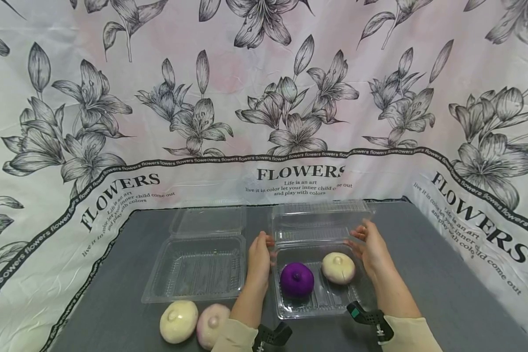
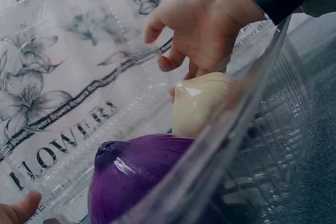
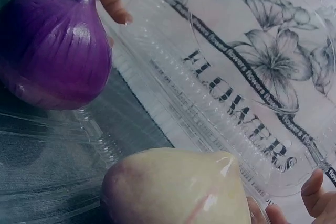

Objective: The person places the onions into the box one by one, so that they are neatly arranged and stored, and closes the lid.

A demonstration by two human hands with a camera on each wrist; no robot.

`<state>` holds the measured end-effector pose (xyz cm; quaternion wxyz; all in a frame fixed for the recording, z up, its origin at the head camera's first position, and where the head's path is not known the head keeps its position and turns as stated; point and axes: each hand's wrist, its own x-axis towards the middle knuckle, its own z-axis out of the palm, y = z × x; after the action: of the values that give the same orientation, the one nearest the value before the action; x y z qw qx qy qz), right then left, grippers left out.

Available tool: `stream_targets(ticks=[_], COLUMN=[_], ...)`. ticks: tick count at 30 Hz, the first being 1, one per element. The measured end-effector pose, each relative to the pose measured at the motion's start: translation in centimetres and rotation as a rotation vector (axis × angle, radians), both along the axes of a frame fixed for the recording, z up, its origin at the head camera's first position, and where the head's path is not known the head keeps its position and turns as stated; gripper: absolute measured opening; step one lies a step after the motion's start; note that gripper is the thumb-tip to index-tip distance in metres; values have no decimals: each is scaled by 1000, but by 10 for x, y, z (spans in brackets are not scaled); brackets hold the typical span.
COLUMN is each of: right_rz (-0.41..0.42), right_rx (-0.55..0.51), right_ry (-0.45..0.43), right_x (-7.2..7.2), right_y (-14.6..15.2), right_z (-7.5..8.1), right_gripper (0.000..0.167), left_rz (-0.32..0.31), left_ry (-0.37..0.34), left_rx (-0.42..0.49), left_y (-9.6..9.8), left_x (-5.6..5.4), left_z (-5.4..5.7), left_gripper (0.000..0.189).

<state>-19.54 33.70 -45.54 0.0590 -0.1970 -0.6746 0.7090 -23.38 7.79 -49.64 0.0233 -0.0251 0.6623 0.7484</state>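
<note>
A clear plastic clamshell box (image 1: 308, 314) lies with its lid (image 1: 312, 222) raised at the back. Inside it, a glossy purple onion (image 1: 297, 280) sits to the left and a pale cream onion (image 1: 338, 268) to the right, apart from each other. My left hand (image 1: 258, 261) is at the box's left side, fingers toward the hinge. On the opposite side, my right hand (image 1: 375, 252) has its fingers loosely bent beside the lid's corner. In the left wrist view, that right hand (image 2: 202, 24) shows thumb and fingers spread apart, behind the pale onion (image 2: 197, 103).
Left of my left hand stands a second clear clamshell box (image 1: 154, 293), its lid up. Two pale onions lie before it: a cream onion (image 1: 178, 321) and a pinkish onion (image 1: 212, 325), partly behind my sleeve. A flower-printed cloth (image 1: 299, 176) borders the grey table (image 1: 449, 293).
</note>
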Motion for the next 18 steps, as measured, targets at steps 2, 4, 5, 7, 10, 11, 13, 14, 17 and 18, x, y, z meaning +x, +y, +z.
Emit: stream_targets(ticks=[2, 4, 5, 7, 10, 11, 13, 14, 17, 18], right_rz=[3, 8, 15, 39, 98, 124, 176, 202, 271, 301], right_rx=[2, -8, -16, -36, -58, -65, -80, -92, -126, -132], right_ry=[10, 24, 29, 39, 45, 47, 58, 65, 96, 106], right_x=[-1, -1, -1, -1, 0, 1, 2, 2, 4, 4], right_y=[0, 1, 2, 5, 13, 15, 21, 24, 32, 34], right_z=[-1, -1, -1, -1, 0, 1, 2, 3, 3, 3], right_gripper=[40, 35, 32, 28, 24, 24, 25, 26, 31, 34], left_rz=[-16, -46, -62, -90, -121, -126, -135, -136, -143, -144], left_ry=[-45, -95, -121, -167, -213, -220, -222, -222, -210, -205], left_rx=[6, 12, 16, 28, 48, 55, 67, 77, 103, 113], left_y=[-2, -4, -5, -8, -11, -12, -13, -14, -14, -14], left_x=[-1, 0, 0, 1, 3, 4, 5, 5, 6, 7], left_z=[2, 5, 7, 12, 18, 20, 22, 23, 24, 25], left_gripper=[48, 47, 47, 48, 48, 48, 47, 47, 43, 42])
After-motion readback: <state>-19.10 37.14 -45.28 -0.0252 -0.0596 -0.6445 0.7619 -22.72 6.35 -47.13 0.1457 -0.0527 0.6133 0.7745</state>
